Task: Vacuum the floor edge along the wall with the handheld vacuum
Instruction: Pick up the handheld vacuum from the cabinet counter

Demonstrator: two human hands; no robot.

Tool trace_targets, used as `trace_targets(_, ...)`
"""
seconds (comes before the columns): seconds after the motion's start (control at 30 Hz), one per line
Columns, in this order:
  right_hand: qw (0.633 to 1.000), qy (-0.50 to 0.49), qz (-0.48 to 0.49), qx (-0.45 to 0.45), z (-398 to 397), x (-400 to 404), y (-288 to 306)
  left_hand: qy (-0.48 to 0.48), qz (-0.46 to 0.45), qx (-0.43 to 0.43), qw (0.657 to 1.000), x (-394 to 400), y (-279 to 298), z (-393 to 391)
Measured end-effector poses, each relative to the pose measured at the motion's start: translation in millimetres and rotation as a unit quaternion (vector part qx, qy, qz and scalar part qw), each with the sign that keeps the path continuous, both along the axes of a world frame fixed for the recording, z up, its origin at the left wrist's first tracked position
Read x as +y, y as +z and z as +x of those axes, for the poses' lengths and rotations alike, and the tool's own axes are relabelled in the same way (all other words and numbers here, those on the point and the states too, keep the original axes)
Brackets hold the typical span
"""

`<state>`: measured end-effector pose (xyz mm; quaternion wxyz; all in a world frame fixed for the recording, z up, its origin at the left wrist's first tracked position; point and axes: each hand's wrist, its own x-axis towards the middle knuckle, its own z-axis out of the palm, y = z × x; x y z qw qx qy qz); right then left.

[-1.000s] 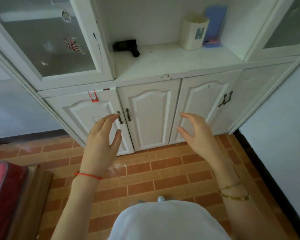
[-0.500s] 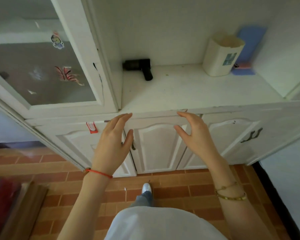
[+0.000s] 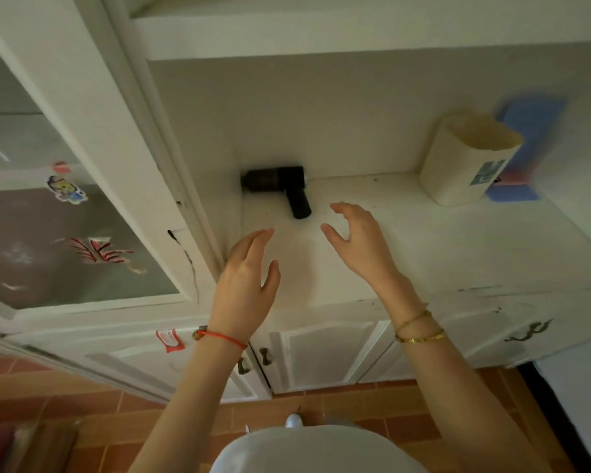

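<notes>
A black handheld vacuum [image 3: 280, 186] lies on the white cabinet shelf [image 3: 423, 240], at its back left corner, with the handle pointing toward me. My right hand [image 3: 359, 240] hovers over the shelf just right of the handle, fingers spread and curved, holding nothing. My left hand [image 3: 246, 285] is raised over the shelf's front left part, fingers apart and empty. Neither hand touches the vacuum.
A cream container [image 3: 464, 162] and a blue object [image 3: 522, 131] stand at the shelf's back right. A glass cabinet door with stickers [image 3: 65, 216] is at left. White lower doors [image 3: 328, 353] sit over the brick-tile floor [image 3: 372, 404]; a white wall with dark skirting [image 3: 574, 404] is at right.
I have stepped closer to the cabinet. Both hands rose from in front of the lower doors to over the shelf, and the right hand now sits near the vacuum's handle.
</notes>
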<state>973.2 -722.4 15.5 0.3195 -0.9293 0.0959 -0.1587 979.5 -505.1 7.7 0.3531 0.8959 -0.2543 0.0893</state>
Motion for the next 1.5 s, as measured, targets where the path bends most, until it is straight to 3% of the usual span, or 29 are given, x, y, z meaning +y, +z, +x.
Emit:
trace_targets(0.3, 0.995, 0.003, 0.022, 0.101, 123.4, -16.6, -24.1, 0.045, 0.021, 0.042, 0.998, -29.0, -26.7, 40.9)
trace_targets(0.53, 0.988, -0.004, 0.035, 0.152, 173.4, -18.0, -52.1, 0.074, 0.051, 0.071, 0.993, -48.5, -66.9, 67.4)
trace_targets(0.67, 0.987, -0.029, 0.080, 0.135, 186.6, -17.9, -60.3, 0.070, 0.065, 0.100, 0.990, -55.4, -84.9, 74.0)
trace_targets(1.2, 0.961, -0.074, 0.228, 0.139, 189.9, -12.6, -49.4, 0.090, 0.047, 0.063, 0.993, -58.5, -97.9, 76.6)
trace_targets(1.37, 0.904, -0.057, 0.405, 0.127, 156.9, -21.8, -35.3, 0.088, 0.049, 0.071, 0.992, -57.6, -96.2, 75.3)
trace_targets(1.5, 0.805, -0.012, 0.586, 0.092, 118.5, -30.3, -22.4, 0.088, 0.051, 0.067, 0.993, -56.9, -97.0, 76.0)
